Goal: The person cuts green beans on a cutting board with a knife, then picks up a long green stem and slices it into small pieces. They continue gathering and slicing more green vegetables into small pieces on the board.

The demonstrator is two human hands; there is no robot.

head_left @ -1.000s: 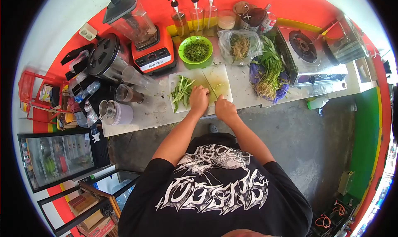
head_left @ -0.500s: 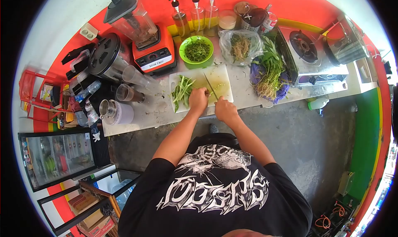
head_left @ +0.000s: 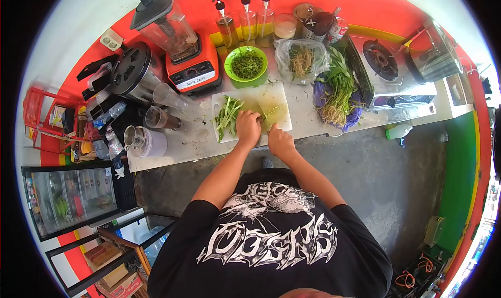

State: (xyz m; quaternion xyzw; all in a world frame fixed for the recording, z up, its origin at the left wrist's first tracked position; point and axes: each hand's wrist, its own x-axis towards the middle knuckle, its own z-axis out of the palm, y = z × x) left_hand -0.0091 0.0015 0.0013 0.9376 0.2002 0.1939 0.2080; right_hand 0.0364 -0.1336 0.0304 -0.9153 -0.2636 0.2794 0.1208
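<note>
A white cutting board [head_left: 284, 122] lies at the counter's front edge. Long green stalks [head_left: 227, 116] are heaped on its left side, and small chopped green bits [head_left: 273, 111] are scattered on the right. My left hand [head_left: 249, 127] is closed over the board's middle, pressing on green stalks whose ends are mostly hidden under the fingers. My right hand [head_left: 282, 142] is wrapped round the handle of a knife [head_left: 264, 116]; the blade points away from me beside my left fingertips and shows only faintly.
Behind the board stands a green bowl [head_left: 246, 63] of chopped greens. A red blender [head_left: 193, 71] and plastic cups [head_left: 163, 118] are to the left. Rooted greens [head_left: 339, 97], a plastic bag of roots [head_left: 301, 61] and a gas stove [head_left: 391, 68] are to the right.
The knife blade, plainly visible and tilted before, now looks thinner and more upright beside my left fingers. My right hand has shifted slightly down; my left stays at the stalks.
</note>
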